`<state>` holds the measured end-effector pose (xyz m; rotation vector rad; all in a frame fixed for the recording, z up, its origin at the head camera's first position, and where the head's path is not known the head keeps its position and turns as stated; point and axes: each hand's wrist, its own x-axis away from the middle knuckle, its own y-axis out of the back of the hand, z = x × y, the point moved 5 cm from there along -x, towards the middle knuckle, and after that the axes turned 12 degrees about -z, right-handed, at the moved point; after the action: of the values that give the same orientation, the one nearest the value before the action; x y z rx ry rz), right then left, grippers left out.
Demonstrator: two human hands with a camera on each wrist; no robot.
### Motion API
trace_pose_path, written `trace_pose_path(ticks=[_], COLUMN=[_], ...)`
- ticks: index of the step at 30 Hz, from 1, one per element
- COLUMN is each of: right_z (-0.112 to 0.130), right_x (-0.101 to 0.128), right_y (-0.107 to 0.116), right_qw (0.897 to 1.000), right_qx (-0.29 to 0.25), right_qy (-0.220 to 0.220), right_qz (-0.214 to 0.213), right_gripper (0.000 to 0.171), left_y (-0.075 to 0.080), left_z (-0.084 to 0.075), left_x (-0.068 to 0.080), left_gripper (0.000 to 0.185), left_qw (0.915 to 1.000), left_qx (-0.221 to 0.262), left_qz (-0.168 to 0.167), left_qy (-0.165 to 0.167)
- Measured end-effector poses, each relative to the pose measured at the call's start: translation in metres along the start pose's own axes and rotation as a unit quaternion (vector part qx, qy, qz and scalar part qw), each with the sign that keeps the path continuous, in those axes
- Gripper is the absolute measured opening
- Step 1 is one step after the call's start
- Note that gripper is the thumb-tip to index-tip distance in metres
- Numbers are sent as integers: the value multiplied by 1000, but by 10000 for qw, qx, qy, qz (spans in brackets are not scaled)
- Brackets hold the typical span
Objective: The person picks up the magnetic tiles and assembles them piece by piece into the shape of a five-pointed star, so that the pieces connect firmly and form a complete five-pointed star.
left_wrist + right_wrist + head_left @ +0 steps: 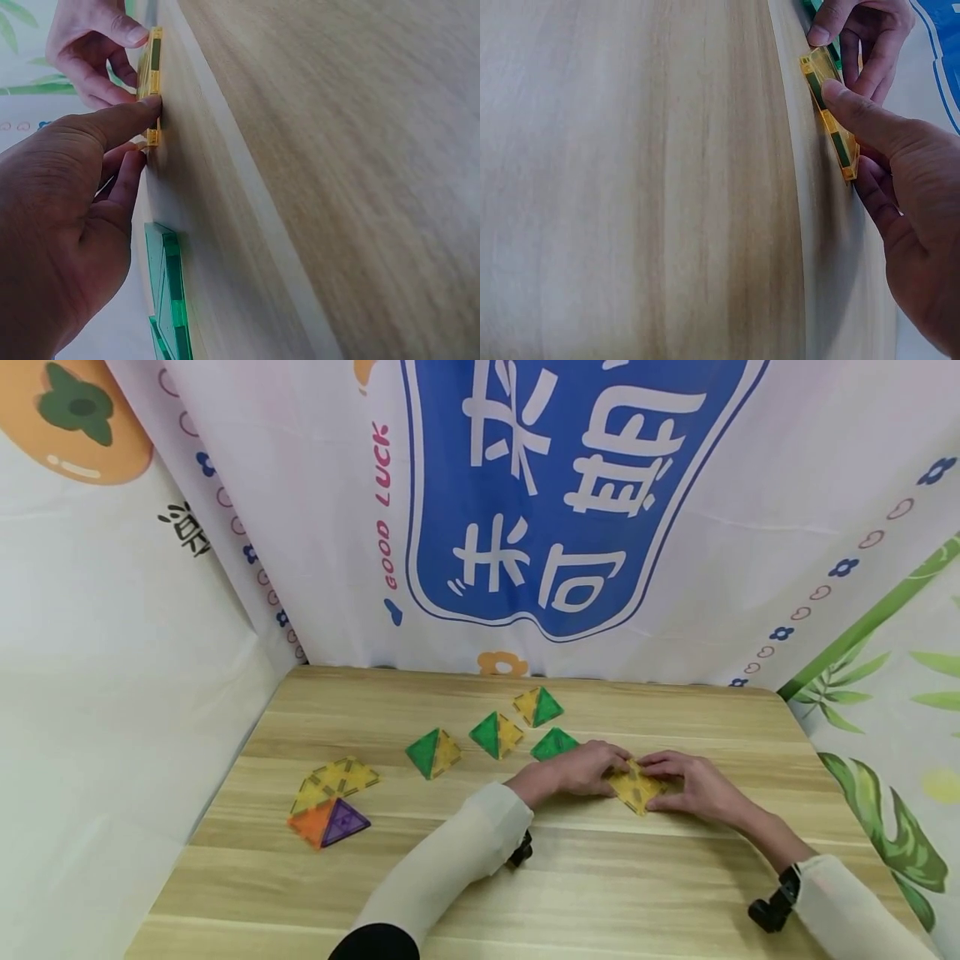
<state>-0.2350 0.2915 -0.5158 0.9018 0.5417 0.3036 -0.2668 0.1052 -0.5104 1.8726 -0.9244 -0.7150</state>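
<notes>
Both hands meet at a see-through yellow magnetic tile piece (636,787), diamond-shaped from above, right of the table's middle. My left hand (581,768) pinches its left side between thumb and fingers. From the other side my right hand (697,789) pinches it, thumb along the near edge. In the right wrist view the yellow piece (830,112) is tilted, with a shadow on the wood below. A green triangular tile piece (553,742) lies just behind my left wrist; its thick edge (176,289) shows close below that hand in the left wrist view.
Green-and-yellow diamonds lie at the back: one on the left (433,753), one in the middle (496,735), one farthest back (538,706). At the left, several yellow triangles (337,777) adjoin an orange tile (311,823) and a purple triangle (345,821). A printed curtain (337,568) hangs behind the wooden table (585,893).
</notes>
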Motion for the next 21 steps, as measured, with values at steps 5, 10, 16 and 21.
trace_pose_path(ticks=[5, 10, 16, 21], right_z=[0, 5, 26, 52], right_x=[0, 0, -1, -8], right_y=[0, 2, 7, 2], right_qw=[10000, 9997, 9975, 9971], right_qx=[-5, 56, 213, 47], right_qy=[-15, -17, 240, 515], right_qz=[-14, -225, -632, -566], right_gripper=[48, 47, 44, 42], left_y=[1, 9, 39, 66], left_z=[-1, -2, 5, 16], left_x=[2, 12, 39, 65], left_gripper=[51, 54, 57, 55], left_qw=[10000, 9997, 9997, 9985], left_qx=[-49, -142, -122, -113], left_qz=[50, 76, -89, -261], left_qy=[-63, -180, 203, 475])
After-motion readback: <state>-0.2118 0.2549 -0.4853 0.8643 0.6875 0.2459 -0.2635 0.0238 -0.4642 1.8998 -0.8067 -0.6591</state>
